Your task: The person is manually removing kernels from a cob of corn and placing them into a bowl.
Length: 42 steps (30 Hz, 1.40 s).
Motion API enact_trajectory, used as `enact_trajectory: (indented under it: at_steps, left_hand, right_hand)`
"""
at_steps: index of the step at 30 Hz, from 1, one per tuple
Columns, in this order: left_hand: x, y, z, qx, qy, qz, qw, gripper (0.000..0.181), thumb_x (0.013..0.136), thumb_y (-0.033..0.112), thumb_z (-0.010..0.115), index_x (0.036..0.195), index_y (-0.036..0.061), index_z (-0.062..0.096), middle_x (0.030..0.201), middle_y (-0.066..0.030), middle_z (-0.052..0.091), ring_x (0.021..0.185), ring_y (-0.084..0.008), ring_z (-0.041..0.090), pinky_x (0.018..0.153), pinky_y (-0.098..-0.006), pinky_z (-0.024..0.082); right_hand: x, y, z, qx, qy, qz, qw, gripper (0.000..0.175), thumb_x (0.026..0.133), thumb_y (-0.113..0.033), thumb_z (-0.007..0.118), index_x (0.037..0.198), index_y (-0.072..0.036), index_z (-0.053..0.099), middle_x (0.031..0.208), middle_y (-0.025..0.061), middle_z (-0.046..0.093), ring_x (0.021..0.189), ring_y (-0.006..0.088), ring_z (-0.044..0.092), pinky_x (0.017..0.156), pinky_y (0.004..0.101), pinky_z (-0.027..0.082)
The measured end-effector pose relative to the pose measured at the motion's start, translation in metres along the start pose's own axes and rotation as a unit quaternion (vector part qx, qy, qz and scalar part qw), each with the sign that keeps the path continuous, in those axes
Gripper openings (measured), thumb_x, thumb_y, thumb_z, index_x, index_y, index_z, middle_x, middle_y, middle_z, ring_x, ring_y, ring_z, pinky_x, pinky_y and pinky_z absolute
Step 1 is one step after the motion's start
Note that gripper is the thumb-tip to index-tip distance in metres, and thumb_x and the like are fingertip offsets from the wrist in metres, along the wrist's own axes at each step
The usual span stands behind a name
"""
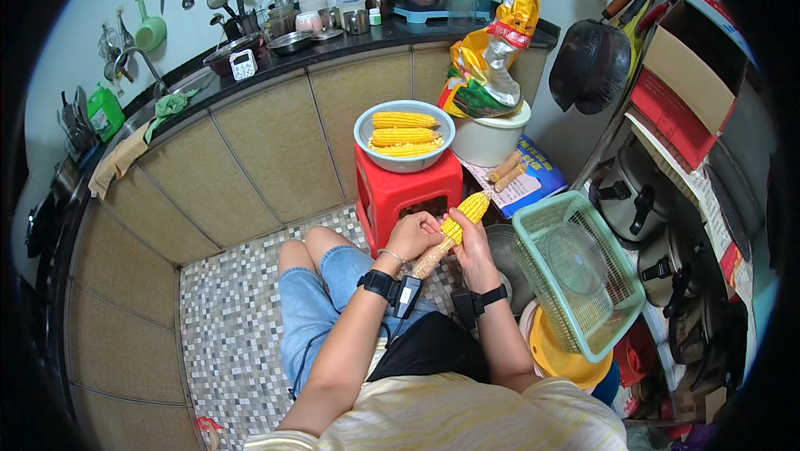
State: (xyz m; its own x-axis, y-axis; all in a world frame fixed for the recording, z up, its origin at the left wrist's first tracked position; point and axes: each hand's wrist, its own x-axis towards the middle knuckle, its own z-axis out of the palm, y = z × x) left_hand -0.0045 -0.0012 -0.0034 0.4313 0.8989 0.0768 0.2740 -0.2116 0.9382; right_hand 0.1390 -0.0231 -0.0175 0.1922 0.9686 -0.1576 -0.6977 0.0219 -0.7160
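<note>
Held at a slant before me is an ear of corn (464, 217), yellow with kernels on its upper part and a bare cob at its lower end. My right hand (473, 245) grips the kernelled part from the right. The curled fingers and thumb of my left hand (414, 235) press on the ear where kernels meet bare cob. Just beyond, a pale blue plastic colander (361, 132) holds several yellow ears (405, 136) and loose kernels, standing on a red plastic stool (400, 185). Two stripped cobs (507, 171) lie on a printed sheet right of the stool.
A green plastic basket (522, 251) with a clear round lid inside stands close to my right forearm. Behind the cobs, a yellow bag (481, 76) rests on a white lidded bucket (490, 142). Pots (631, 195) fill the right-hand rack. Cabinets (250, 170) and a black counter curve around ahead.
</note>
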Motion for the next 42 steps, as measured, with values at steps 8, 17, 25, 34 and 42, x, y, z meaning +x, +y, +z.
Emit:
enact_trajectory:
  at_steps: [8, 17, 25, 34, 42]
  left_hand:
    - [-0.004, 0.015, 0.002, 0.135, 0.072, 0.047, 0.987, 0.016, 0.067, 0.015, 0.067, 0.075, 0.0015, 0.063, 0.067, -0.0052, 0.062, 0.061, -0.0097, 0.058, 0.060, -0.0248, 0.048]
    - [0.007, -0.044, -0.014, -0.367, 0.071, -0.172, 0.912, 0.010, 0.078, 0.008, 0.054, 0.082, -0.0011, 0.057, 0.078, -0.0097, 0.061, 0.068, -0.0174, 0.061, 0.064, -0.0273, 0.053]
    - [-0.005, -0.148, -0.026, -0.695, 0.254, -0.331, 0.585, 0.030, 0.088, 0.015, 0.037, 0.108, -0.0044, 0.046, 0.111, -0.0161, 0.048, 0.105, -0.0279, 0.049, 0.087, -0.0439, 0.046]
    - [0.052, 0.012, -0.086, -0.619, 0.154, -0.118, 0.761, 0.075, 0.086, 0.051, 0.032, 0.136, 0.0004, 0.007, 0.141, -0.0209, 0.010, 0.129, -0.0396, 0.014, 0.102, -0.0548, 0.010]
    - [0.010, -0.055, -0.056, -0.540, -0.055, -0.261, 0.798, 0.042, 0.090, 0.036, 0.040, 0.110, 0.0003, 0.045, 0.113, -0.0193, 0.052, 0.101, -0.0305, 0.054, 0.087, -0.0438, 0.044]
  right_hand:
    - [0.005, 0.000, -0.005, 0.026, 0.006, 0.036, 0.999, 0.019, 0.080, -0.009, 0.060, 0.095, -0.004, 0.050, 0.081, 0.0098, 0.058, 0.072, 0.0211, 0.058, 0.064, 0.0326, 0.051]
    - [0.017, 0.003, -0.022, 0.105, 0.019, 0.093, 0.990, 0.021, 0.080, -0.014, 0.060, 0.097, -0.007, 0.049, 0.083, 0.0098, 0.057, 0.074, 0.0236, 0.058, 0.066, 0.0388, 0.051]
    - [0.025, 0.002, -0.035, 0.149, 0.067, 0.081, 0.983, 0.028, 0.078, -0.017, 0.063, 0.099, -0.007, 0.048, 0.089, 0.0094, 0.054, 0.079, 0.0250, 0.056, 0.074, 0.0424, 0.048]
    - [0.021, -0.001, -0.035, 0.142, 0.051, 0.089, 0.985, 0.027, 0.079, -0.018, 0.062, 0.098, -0.007, 0.048, 0.090, 0.0094, 0.053, 0.079, 0.0251, 0.056, 0.075, 0.0426, 0.048]
    - [0.020, 0.005, -0.020, 0.146, 0.019, 0.101, 0.984, 0.025, 0.080, -0.017, 0.061, 0.098, -0.005, 0.049, 0.087, 0.0094, 0.055, 0.079, 0.0238, 0.056, 0.074, 0.0418, 0.049]
